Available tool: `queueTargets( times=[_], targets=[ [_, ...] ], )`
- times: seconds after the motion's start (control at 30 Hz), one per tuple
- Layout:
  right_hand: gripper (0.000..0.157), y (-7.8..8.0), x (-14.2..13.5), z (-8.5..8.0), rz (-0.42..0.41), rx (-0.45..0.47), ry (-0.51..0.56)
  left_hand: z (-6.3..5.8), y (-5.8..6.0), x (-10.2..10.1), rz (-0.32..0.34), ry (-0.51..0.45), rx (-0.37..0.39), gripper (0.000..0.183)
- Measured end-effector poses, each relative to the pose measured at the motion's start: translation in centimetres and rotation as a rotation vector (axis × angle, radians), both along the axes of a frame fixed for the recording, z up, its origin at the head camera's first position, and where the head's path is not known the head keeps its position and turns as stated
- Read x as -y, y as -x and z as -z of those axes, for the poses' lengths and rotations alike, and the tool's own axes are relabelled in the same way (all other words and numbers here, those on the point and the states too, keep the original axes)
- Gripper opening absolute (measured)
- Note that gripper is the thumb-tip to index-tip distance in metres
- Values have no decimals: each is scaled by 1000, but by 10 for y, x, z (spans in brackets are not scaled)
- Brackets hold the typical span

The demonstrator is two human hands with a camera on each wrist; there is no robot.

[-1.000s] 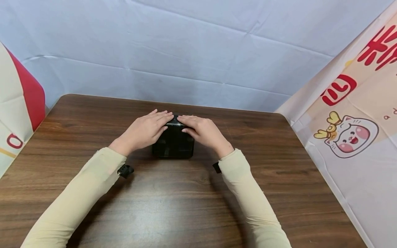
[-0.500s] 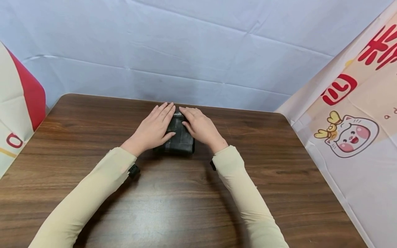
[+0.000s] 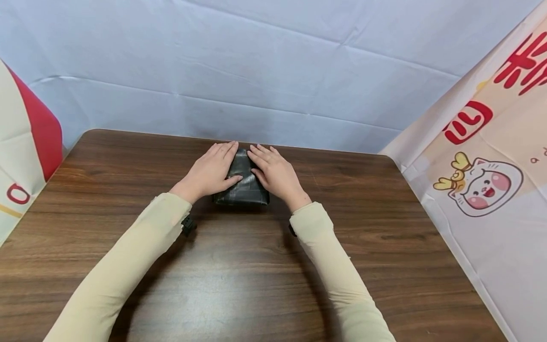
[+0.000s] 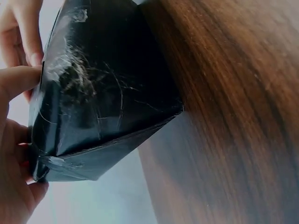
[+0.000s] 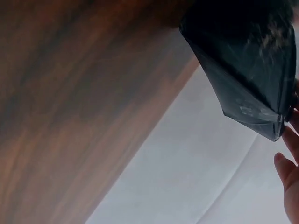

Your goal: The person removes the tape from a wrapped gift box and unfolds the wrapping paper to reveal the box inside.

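Observation:
A black, box-like thing [image 3: 244, 191] with a glossy, creased skin sits near the back of the table, narrower at its far upper end. Worn, scuffed patches mark its side in the left wrist view. My left hand [image 3: 209, 171] lies along its left side with the fingers straight towards the back and the thumb on its near surface. On the opposite side my right hand [image 3: 278, 175] rests with extended fingers, its thumb also against the surface. In the left wrist view a folded end with a seam shows on the black thing [image 4: 107, 93]. My palms hide both of its flanks.
The brown wooden table [image 3: 222, 275] runs back to a white cloth wall [image 3: 265, 61]. A printed banner [image 3: 478, 185] with a cartoon figure hangs at the right, and a red and white one [image 3: 36, 128] at the left. Black wrist straps sit under both sleeves.
My hands have swung so the fingers point further back, and the left thumb has moved onto the black thing. Its near face now slopes away and looks lighter, with its near edge slightly farther back.

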State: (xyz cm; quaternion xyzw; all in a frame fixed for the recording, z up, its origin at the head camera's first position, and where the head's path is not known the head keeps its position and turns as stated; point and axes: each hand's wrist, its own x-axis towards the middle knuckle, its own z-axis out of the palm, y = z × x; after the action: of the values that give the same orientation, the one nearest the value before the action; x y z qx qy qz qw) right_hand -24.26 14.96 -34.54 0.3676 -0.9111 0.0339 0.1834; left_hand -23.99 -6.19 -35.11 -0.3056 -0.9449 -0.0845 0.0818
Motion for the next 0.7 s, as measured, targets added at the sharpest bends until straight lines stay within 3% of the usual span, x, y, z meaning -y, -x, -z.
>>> queueTargets(
  times=[0.17, 0.3, 0.47, 0.7],
  targets=[
    [40, 0, -1, 10, 7, 81, 36, 7, 2, -1, -69, -56, 131, 80],
    [39, 0, -5, 18, 79, 170, 126, 16, -4, -3, -137, -82, 216, 76],
    [35, -2, -8, 22, 186, 211, 288, 18, -15, -13, -219, -85, 196, 75],
    [22, -6, -8, 21, 226, 226, 355, 13, -35, -27, -339, -19, 192, 79]
  ],
)
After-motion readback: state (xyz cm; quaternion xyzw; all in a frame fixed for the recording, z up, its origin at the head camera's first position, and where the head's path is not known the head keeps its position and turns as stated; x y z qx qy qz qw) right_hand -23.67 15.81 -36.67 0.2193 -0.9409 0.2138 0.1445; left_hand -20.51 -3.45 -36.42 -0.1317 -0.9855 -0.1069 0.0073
